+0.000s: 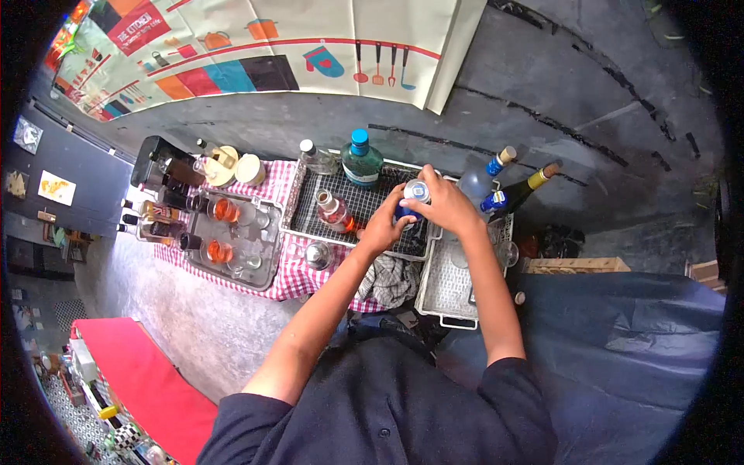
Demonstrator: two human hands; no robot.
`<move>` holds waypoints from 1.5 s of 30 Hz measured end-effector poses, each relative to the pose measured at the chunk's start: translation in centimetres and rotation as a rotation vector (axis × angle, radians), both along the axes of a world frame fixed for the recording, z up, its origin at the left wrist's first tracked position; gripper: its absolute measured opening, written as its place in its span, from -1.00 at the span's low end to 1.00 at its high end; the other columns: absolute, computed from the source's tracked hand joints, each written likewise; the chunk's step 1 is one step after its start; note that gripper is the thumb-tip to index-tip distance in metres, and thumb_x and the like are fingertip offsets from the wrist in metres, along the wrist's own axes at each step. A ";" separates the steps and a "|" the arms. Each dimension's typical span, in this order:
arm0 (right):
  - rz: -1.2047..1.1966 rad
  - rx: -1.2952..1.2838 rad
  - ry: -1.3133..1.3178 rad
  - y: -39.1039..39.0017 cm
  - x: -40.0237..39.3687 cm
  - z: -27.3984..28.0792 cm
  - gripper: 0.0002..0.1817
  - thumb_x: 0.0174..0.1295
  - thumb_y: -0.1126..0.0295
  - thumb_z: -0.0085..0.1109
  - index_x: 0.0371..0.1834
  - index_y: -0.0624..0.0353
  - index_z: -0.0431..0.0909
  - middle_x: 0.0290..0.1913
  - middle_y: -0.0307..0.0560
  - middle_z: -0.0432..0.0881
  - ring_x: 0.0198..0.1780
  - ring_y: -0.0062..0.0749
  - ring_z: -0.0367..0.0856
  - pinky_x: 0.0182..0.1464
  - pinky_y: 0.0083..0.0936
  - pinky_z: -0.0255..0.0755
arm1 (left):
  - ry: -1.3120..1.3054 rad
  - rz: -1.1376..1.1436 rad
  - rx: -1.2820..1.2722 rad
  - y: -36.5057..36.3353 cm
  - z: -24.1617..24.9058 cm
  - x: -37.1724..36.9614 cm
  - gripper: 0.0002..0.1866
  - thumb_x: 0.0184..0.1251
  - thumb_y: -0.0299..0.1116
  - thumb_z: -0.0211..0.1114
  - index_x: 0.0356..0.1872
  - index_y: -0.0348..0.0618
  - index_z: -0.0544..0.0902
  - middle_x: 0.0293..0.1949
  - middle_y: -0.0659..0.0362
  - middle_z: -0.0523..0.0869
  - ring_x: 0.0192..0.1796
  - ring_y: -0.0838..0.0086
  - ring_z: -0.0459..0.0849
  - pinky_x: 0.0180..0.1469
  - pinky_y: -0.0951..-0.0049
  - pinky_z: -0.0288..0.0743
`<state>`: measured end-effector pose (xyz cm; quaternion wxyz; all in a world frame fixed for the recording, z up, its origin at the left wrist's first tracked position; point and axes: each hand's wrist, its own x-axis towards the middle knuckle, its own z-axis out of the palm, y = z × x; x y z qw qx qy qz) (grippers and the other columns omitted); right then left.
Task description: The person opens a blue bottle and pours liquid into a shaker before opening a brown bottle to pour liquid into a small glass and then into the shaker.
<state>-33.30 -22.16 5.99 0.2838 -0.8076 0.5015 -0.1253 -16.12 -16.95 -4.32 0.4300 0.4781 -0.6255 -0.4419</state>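
Note:
Both my hands meet at a blue can with a silver top (pixel 417 191), over the right end of a wire-mesh tray (pixel 306 213). My left hand (pixel 384 222) wraps round the can's lower side. From the right, my right hand (pixel 445 203) grips it near the top, fingers over the lid; part of the can is hidden behind them. Left of my hands, a small bottle of reddish drink (pixel 333 212) is on the tray. Behind it are a teal glass bottle with a blue cap (pixel 361 161) and a clear bottle with a white cap (pixel 315 157).
A grey tray (pixel 267 277) at left holds glasses with orange-red drink (pixel 226 210), near several dark bottles (pixel 159 211). A crumpled cloth (pixel 389 280) and a metal shaker (pixel 318 255) lie in front. At right are a white basket (pixel 448 298) and tall bottles (pixel 528 190).

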 end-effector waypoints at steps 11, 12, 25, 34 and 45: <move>-0.117 -0.125 -0.512 6.2 -1.3 -1.3 -0.28 0.28 0.28 0.33 0.49 0.23 0.31 0.40 0.21 0.48 0.42 -0.03 0.47 0.41 -0.21 0.33 | -0.038 0.013 -0.100 0.1 -1.0 0.1 -0.33 0.28 -0.38 0.44 0.38 -0.22 0.36 0.50 -0.14 0.32 0.53 -0.02 0.31 0.51 0.18 0.23; -0.156 -0.062 -0.537 7.0 -1.5 -1.3 -0.30 0.29 0.29 0.32 0.48 0.23 0.32 0.38 0.21 0.49 0.41 -0.03 0.48 0.40 -0.20 0.34 | -0.036 0.014 -0.098 0.1 -1.3 0.1 -0.33 0.28 -0.38 0.44 0.38 -0.21 0.36 0.50 -0.15 0.32 0.53 -0.03 0.31 0.51 0.18 0.23; -0.135 -0.037 -0.610 5.6 -0.8 -2.1 -0.05 0.25 0.44 0.29 0.67 0.10 -0.05 0.61 0.15 0.16 0.59 -0.04 0.20 0.55 -0.22 0.12 | -0.072 -0.015 -0.104 0.1 -0.2 0.2 -0.34 0.27 -0.41 0.43 0.37 -0.25 0.36 0.50 -0.17 0.32 0.53 -0.04 0.31 0.50 0.18 0.25; -0.113 0.063 -0.590 11.5 -1.1 -1.0 -0.09 0.24 0.41 0.29 0.64 0.15 0.02 0.55 0.16 0.27 0.50 -0.01 0.35 0.45 -0.13 0.31 | -0.132 0.000 -0.141 0.1 -1.2 0.4 -0.32 0.30 -0.35 0.43 0.39 -0.21 0.33 0.49 -0.17 0.32 0.52 -0.06 0.31 0.48 0.17 0.28; -0.195 -0.051 -0.568 7.6 -2.2 -2.1 -0.04 0.21 0.57 0.30 0.65 0.10 -0.05 0.57 0.14 0.24 0.49 -0.08 0.38 0.44 -0.21 0.32 | -0.127 -0.006 -0.160 0.1 -1.3 0.2 -0.25 0.28 -0.37 0.44 0.45 -0.23 0.27 0.46 -0.14 0.37 0.50 -0.02 0.35 0.48 0.20 0.27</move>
